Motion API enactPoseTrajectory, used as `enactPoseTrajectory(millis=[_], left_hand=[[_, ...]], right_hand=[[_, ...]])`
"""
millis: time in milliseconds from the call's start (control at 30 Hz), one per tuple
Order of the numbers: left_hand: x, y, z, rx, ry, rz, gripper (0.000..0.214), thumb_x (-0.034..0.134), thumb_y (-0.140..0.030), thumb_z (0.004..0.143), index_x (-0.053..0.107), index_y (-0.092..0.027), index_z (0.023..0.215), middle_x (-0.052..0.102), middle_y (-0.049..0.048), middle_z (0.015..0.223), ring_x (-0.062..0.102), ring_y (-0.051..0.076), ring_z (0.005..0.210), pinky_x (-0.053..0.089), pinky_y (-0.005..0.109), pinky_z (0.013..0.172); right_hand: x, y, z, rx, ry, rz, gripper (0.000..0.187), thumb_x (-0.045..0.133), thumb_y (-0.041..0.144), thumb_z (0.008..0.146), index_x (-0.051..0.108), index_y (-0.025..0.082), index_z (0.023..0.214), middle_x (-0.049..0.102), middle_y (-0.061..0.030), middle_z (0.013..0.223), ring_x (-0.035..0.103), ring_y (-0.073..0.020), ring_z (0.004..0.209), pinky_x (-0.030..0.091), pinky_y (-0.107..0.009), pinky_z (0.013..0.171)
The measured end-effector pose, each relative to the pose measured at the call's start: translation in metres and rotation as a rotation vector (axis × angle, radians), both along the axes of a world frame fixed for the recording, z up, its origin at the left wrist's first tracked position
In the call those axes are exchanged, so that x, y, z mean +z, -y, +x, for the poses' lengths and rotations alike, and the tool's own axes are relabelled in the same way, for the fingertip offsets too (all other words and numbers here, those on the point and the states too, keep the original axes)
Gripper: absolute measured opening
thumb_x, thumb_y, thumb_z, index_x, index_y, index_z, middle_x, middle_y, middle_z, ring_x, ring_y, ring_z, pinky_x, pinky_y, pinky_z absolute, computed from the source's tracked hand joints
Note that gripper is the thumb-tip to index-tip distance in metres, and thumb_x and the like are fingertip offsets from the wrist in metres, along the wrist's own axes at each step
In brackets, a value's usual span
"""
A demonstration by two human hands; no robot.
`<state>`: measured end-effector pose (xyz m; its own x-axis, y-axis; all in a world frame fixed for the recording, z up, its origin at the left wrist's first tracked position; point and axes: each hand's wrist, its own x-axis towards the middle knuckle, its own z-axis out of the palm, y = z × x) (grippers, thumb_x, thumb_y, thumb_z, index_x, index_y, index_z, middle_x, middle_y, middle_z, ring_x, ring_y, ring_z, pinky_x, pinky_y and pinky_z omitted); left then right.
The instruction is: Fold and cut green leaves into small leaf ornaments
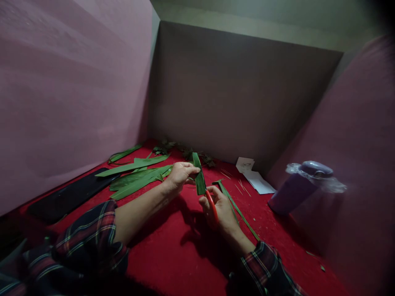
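Observation:
My left hand [181, 176] pinches a short green leaf strip [200, 181] that stands nearly upright over the red cloth. Its lower end, cut straight across, hangs by the scissors. Orange-handled scissors [212, 205] are gripped in my right hand [222, 210], their tips pointing up at the leaf strip; whether the blades touch it is hard to see. Left of my left hand lie several long green leaves [140, 181]. Thin leaf offcuts [239, 205] lie on the cloth to the right of my right hand.
A dark flat board [74, 195] lies at the left. Leafy sprigs [168, 147] sit along the back wall. Thin sticks [242, 187], white paper [259, 181] and a purple bottle [291, 191] with clear plastic round its top stand or lie at the right. Pink walls flank the red cloth [173, 255].

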<state>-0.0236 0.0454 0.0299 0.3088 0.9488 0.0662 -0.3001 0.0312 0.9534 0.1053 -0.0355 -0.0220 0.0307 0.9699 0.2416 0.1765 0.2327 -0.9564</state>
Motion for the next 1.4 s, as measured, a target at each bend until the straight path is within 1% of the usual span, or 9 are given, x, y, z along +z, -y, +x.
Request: enactPoseTrajectory(millis=[100, 267, 467, 600, 767, 1000, 1400], left_hand=[[0.001, 0.001, -0.001, 0.003, 0.006, 0.002, 0.018, 0.064, -0.018, 0.057, 0.048, -0.013, 0.052, 0.055, 0.0011, 0.052, 0.052, 0.010, 0.047, 0.046, 0.023, 0.042], [0.000, 0.000, -0.001, -0.006, 0.000, 0.008, 0.017, 0.063, -0.018, 0.058, 0.049, -0.013, 0.052, 0.055, 0.0014, 0.052, 0.052, 0.011, 0.047, 0.045, 0.023, 0.043], [0.001, 0.000, 0.000, -0.012, 0.001, 0.007, 0.015, 0.062, -0.017, 0.059, 0.049, -0.012, 0.052, 0.055, 0.0012, 0.052, 0.053, 0.011, 0.046, 0.046, 0.024, 0.043], [0.001, 0.000, 0.000, -0.012, 0.001, 0.007, 0.015, 0.062, -0.017, 0.059, 0.050, -0.012, 0.053, 0.055, 0.0015, 0.053, 0.054, 0.011, 0.047, 0.046, 0.024, 0.043], [0.000, 0.001, 0.000, -0.019, -0.009, 0.013, 0.016, 0.062, -0.017, 0.059, 0.049, -0.012, 0.052, 0.054, 0.0005, 0.051, 0.054, 0.011, 0.046, 0.045, 0.023, 0.044], [0.001, 0.003, 0.000, -0.027, -0.027, 0.001, 0.015, 0.061, -0.016, 0.060, 0.049, -0.012, 0.053, 0.055, 0.0013, 0.051, 0.055, 0.012, 0.045, 0.046, 0.024, 0.045], [0.001, 0.004, 0.000, -0.025, -0.050, -0.003, 0.015, 0.061, -0.017, 0.061, 0.049, -0.013, 0.054, 0.056, 0.0023, 0.052, 0.055, 0.012, 0.047, 0.046, 0.023, 0.043]], right_hand=[[0.004, 0.002, -0.002, -0.020, 0.016, -0.022, 0.038, 0.068, 0.046, 0.067, 0.044, 0.020, 0.083, 0.045, 0.0089, 0.053, 0.036, -0.0047, 0.035, 0.028, -0.016, 0.032], [0.005, 0.005, -0.002, -0.011, 0.021, -0.020, 0.037, 0.064, 0.047, 0.071, 0.044, 0.020, 0.088, 0.046, 0.0089, 0.055, 0.042, -0.0061, 0.034, 0.036, -0.017, 0.030], [0.005, 0.005, 0.000, 0.014, 0.006, 0.014, 0.035, 0.062, 0.047, 0.073, 0.046, 0.019, 0.087, 0.042, 0.0093, 0.053, 0.041, -0.0054, 0.037, 0.041, -0.017, 0.033], [0.004, 0.004, 0.000, 0.020, -0.023, 0.008, 0.039, 0.063, 0.050, 0.071, 0.045, 0.020, 0.088, 0.043, 0.0088, 0.054, 0.042, -0.0062, 0.037, 0.043, -0.018, 0.033], [0.002, 0.002, -0.001, 0.043, -0.055, -0.011, 0.047, 0.060, 0.057, 0.069, 0.043, 0.020, 0.092, 0.044, 0.0094, 0.052, 0.040, -0.0056, 0.034, 0.041, -0.018, 0.032], [0.001, 0.001, 0.000, 0.046, -0.064, -0.016, 0.053, 0.060, 0.061, 0.066, 0.042, 0.019, 0.094, 0.043, 0.0094, 0.051, 0.037, -0.0047, 0.034, 0.035, -0.015, 0.031], [-0.006, -0.003, 0.003, 0.059, -0.020, 0.022, 0.046, 0.056, 0.059, 0.073, 0.042, 0.020, 0.093, 0.043, 0.0089, 0.052, 0.036, -0.0047, 0.035, 0.035, -0.015, 0.033]])
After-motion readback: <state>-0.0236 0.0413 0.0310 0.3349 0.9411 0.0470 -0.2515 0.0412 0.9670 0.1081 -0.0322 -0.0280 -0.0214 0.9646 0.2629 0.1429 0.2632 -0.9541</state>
